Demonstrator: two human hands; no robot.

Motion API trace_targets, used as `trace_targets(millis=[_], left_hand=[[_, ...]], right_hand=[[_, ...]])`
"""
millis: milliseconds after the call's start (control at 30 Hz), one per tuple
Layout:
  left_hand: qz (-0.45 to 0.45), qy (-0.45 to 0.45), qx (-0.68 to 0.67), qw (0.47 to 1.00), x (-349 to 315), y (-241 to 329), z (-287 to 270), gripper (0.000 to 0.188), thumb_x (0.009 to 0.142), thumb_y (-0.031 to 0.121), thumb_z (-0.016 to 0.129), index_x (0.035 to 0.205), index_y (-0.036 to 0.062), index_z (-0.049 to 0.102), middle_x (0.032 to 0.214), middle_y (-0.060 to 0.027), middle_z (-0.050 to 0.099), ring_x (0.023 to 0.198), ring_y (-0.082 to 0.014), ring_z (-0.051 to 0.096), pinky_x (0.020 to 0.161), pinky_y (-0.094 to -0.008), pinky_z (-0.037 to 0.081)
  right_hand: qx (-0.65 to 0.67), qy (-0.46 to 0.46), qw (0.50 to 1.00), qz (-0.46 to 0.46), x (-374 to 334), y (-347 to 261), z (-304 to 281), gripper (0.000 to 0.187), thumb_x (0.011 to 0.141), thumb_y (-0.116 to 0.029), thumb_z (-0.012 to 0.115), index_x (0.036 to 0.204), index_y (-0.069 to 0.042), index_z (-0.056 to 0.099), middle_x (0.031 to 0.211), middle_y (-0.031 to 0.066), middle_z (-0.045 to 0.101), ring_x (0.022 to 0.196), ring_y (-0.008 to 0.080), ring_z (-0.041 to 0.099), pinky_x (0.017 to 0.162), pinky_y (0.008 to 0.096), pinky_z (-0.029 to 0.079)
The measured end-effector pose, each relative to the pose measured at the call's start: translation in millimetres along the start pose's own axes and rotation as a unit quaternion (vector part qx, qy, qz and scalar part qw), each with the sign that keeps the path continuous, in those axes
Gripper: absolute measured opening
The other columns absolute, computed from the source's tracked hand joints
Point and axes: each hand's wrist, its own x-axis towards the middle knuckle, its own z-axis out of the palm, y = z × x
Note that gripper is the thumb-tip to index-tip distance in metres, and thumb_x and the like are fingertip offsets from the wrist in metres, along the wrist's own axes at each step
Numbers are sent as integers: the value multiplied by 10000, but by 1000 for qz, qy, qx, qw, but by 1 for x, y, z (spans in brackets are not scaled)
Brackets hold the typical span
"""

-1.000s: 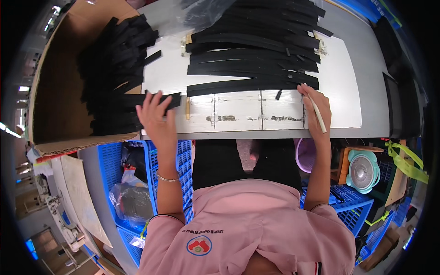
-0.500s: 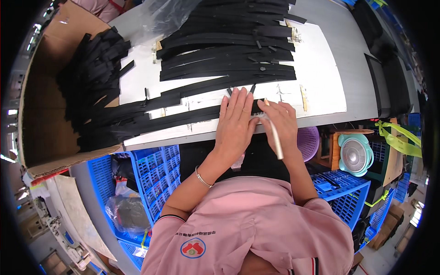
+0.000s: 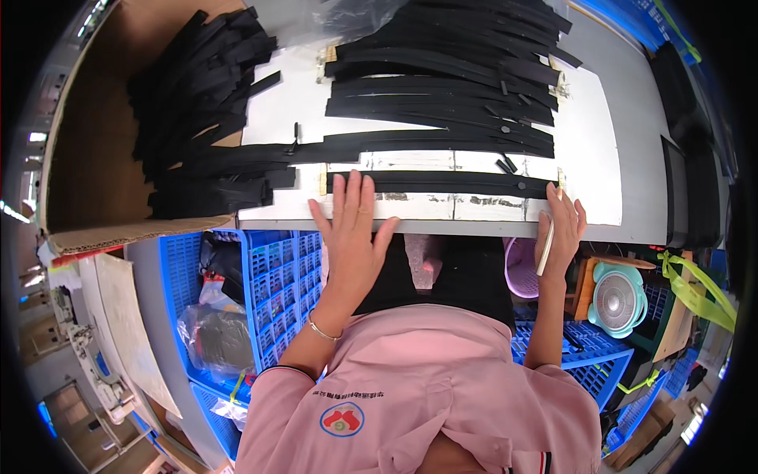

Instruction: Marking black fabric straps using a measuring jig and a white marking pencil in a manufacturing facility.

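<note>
A single black zipper (image 3: 442, 183) lies stretched straight across the white board (image 3: 588, 142), between two yellowish tape marks. My left hand (image 3: 350, 225) rests flat with its fingers spread, fingertips on the zipper's left end. At the other end my right hand (image 3: 564, 237) touches the zipper with its fingertips. A slim whitish pen (image 3: 546, 251) is tucked in that hand, pointing back toward me. Near the zipper's right part sits a small dark slider, and two small black pull tabs (image 3: 505, 164) lie just beyond it. Farther off, several black zippers (image 3: 442, 87) are laid side by side.
At the left, an open cardboard box (image 3: 87, 158) holds a heap of black zippers (image 3: 197, 103) spilling onto the board. Clear plastic (image 3: 339, 20) lies at the back. Blue crates (image 3: 284, 276), a purple basket (image 3: 521, 268) and a turquoise fan (image 3: 618, 300) are below the table edge.
My hands have moved apart, left hand to the left and right hand to the right, along the zipper. The zipper now lies separate from the heap, and the view has shifted.
</note>
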Motion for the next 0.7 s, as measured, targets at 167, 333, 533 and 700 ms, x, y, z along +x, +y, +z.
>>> trace_targets(millis=[167, 333, 533, 700], left_hand=[[-9, 10, 11, 1000, 0, -15, -7, 673, 963, 312, 685, 1540, 77, 431, 1614, -106, 393, 1532, -283, 288, 1221, -600, -4], [-7, 39, -6, 999, 1, -19, 0, 689, 935, 332, 721, 1526, 91, 460, 1599, -97, 418, 1524, -289, 302, 1223, -594, 9], [0, 61, -25, 998, 2, -18, -3, 685, 905, 359, 746, 1482, 74, 511, 1553, -111, 474, 1503, -314, 335, 1211, -599, 58], [1, 70, -30, 997, 5, -21, -5, 672, 884, 380, 761, 1437, 57, 555, 1509, -115, 520, 1481, -327, 367, 1199, -601, 102]], right_hand=[[2, 2, 1000, 13, -1, -2, 3, 327, 1017, -139, 570, 1335, -99, 630, 1314, 88, 680, 1258, 245, 613, 1177, 461, 334], [-13, -13, 1000, 12, 4, -5, -3, 311, 1018, -137, 571, 1317, -88, 640, 1317, 92, 677, 1259, 246, 608, 1172, 455, 342], [212, -8, 967, 138, 46, -78, -19, 251, 1012, -100, 537, 1205, -59, 693, 1199, 105, 713, 1179, 277, 604, 1071, 372, 422], [486, -127, 853, 140, 81, -141, 12, 214, 994, -148, 623, 1093, 7, 730, 924, 86, 733, 869, 181, 658, 794, 305, 522]])
